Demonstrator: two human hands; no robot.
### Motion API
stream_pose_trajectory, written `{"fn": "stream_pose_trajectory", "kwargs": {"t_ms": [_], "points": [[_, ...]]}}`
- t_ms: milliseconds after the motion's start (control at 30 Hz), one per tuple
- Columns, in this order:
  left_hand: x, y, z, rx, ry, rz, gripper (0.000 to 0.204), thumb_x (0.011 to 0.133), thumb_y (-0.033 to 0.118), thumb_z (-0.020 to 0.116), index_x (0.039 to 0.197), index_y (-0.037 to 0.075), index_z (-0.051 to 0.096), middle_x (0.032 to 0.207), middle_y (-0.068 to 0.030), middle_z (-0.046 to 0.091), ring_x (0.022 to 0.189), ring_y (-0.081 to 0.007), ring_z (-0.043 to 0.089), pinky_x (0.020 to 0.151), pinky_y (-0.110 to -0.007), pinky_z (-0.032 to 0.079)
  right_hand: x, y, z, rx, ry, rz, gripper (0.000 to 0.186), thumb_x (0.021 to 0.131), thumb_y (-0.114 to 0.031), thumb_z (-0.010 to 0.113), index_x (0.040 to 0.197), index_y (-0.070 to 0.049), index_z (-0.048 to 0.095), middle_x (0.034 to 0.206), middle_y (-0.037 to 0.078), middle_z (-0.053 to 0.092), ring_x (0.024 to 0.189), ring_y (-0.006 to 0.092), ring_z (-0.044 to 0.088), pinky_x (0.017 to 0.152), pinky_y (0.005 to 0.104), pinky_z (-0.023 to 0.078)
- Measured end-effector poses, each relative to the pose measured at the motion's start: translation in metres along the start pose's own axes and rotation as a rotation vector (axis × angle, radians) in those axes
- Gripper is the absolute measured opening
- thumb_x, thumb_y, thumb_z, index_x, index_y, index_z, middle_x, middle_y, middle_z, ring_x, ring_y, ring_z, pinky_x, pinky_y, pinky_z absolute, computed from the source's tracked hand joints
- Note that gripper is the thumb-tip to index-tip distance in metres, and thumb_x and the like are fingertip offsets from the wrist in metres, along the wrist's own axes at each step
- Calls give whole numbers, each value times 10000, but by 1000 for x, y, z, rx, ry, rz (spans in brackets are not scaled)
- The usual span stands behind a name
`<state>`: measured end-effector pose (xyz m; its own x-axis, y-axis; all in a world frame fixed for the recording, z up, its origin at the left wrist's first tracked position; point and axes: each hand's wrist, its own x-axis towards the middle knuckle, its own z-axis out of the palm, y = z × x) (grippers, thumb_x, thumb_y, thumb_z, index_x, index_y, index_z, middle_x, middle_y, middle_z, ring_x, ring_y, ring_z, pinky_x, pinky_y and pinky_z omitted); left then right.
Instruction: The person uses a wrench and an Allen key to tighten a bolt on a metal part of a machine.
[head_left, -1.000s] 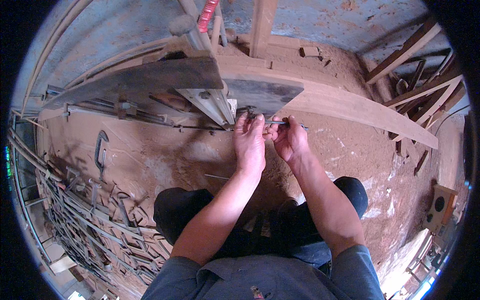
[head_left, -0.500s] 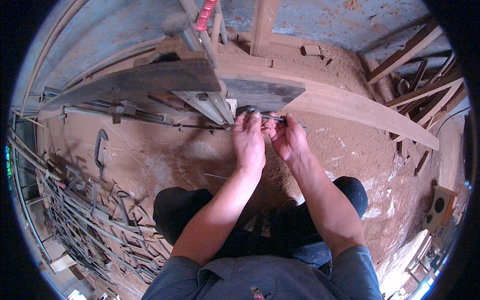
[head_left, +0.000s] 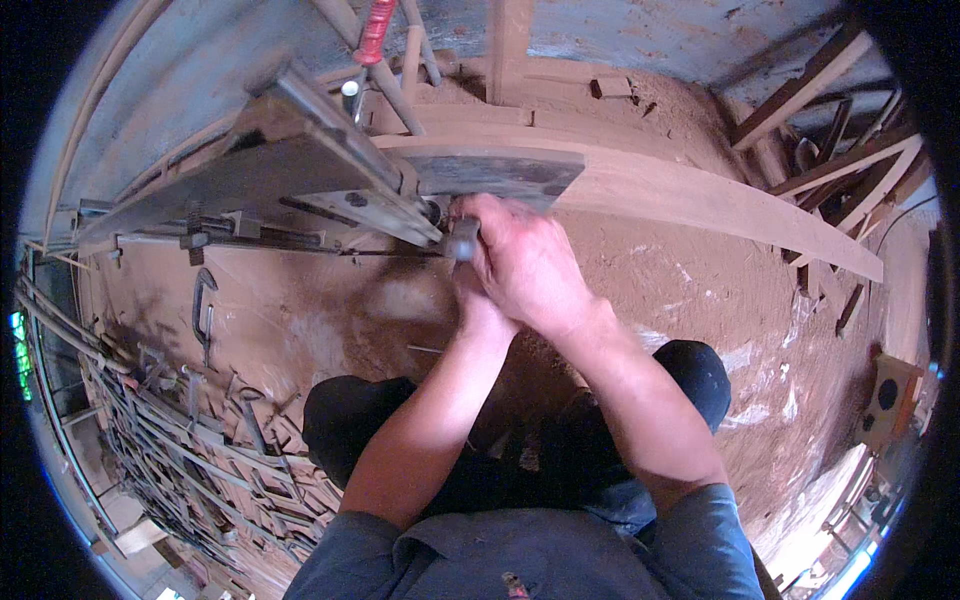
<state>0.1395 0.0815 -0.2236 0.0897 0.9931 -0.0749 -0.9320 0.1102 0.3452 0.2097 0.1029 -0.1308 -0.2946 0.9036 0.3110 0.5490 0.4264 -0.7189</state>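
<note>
My right hand (head_left: 535, 262) is curled over the top of my left hand (head_left: 484, 312), close to the end of a metal rail (head_left: 385, 212). A blunt grey metal tool end (head_left: 462, 240) sticks out between them, next to the rail; the rest of the tool is covered. My right fingers are wrapped round and partly out of sight. Most of my left fingers lie hidden beneath the right hand. Above the hands is a dark flat plate (head_left: 500, 172). A large grey metal plate (head_left: 300, 165) stands tilted to the left.
A long curved wooden beam (head_left: 700, 208) runs off to the right. Sawdust covers the floor (head_left: 640, 270). A C-clamp (head_left: 203, 305) lies at left, above a heap of metal clamps (head_left: 190, 445). A red-handled bar (head_left: 375, 32) rises at the top; timber pieces (head_left: 850, 180) lean at far right.
My right hand has moved left and over my left hand. The slim metal tool held across both hands has turned, and only its end shows. The view has shifted slightly.
</note>
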Motion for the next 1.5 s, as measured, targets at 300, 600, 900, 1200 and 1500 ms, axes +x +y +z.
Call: {"fn": "stream_pose_trajectory", "kwargs": {"t_ms": [300,600,900,1200,1500], "points": [[-2,4,-1,-102,-39,37,359,972,360,321,1151,88,472,1147,-58,500,1095,-182,493,965,-363,387,14,4,-11,-47,-194,-164,164,830,-183,582,949,-72,559,758,157,612,797,346,614,665,429,494],[-13,-6,-18,-252,-18,18,368,976,322,282,1060,67,534,966,-54,562,938,-203,563,873,-353,453,-15,-2,14,289,-12,117,159,883,-177,566,924,-24,554,778,183,615,700,365,609,650,433,501],[-8,11,17,334,486,-152,149,918,131,456,925,50,582,865,-63,648,688,-115,597,593,-239,455,-39,50,5,1518,414,1032,357,999,-310,303,953,-30,519,867,112,621,677,209,596,655,347,533],[-3,6,16,600,555,1,126,924,212,560,912,87,573,806,-11,615,631,-80,567,524,-207,455,-47,80,25,1665,393,1212,428,1003,-284,231,991,47,503,801,151,595,660,257,628,676,341,577],[1,1,18,572,555,56,93,916,166,578,877,83,562,797,-1,597,620,-69,545,510,-199,443,-47,99,32,1680,387,1282,384,1004,-242,236,991,60,473,784,163,586,662,249,630,623,336,600]]}}
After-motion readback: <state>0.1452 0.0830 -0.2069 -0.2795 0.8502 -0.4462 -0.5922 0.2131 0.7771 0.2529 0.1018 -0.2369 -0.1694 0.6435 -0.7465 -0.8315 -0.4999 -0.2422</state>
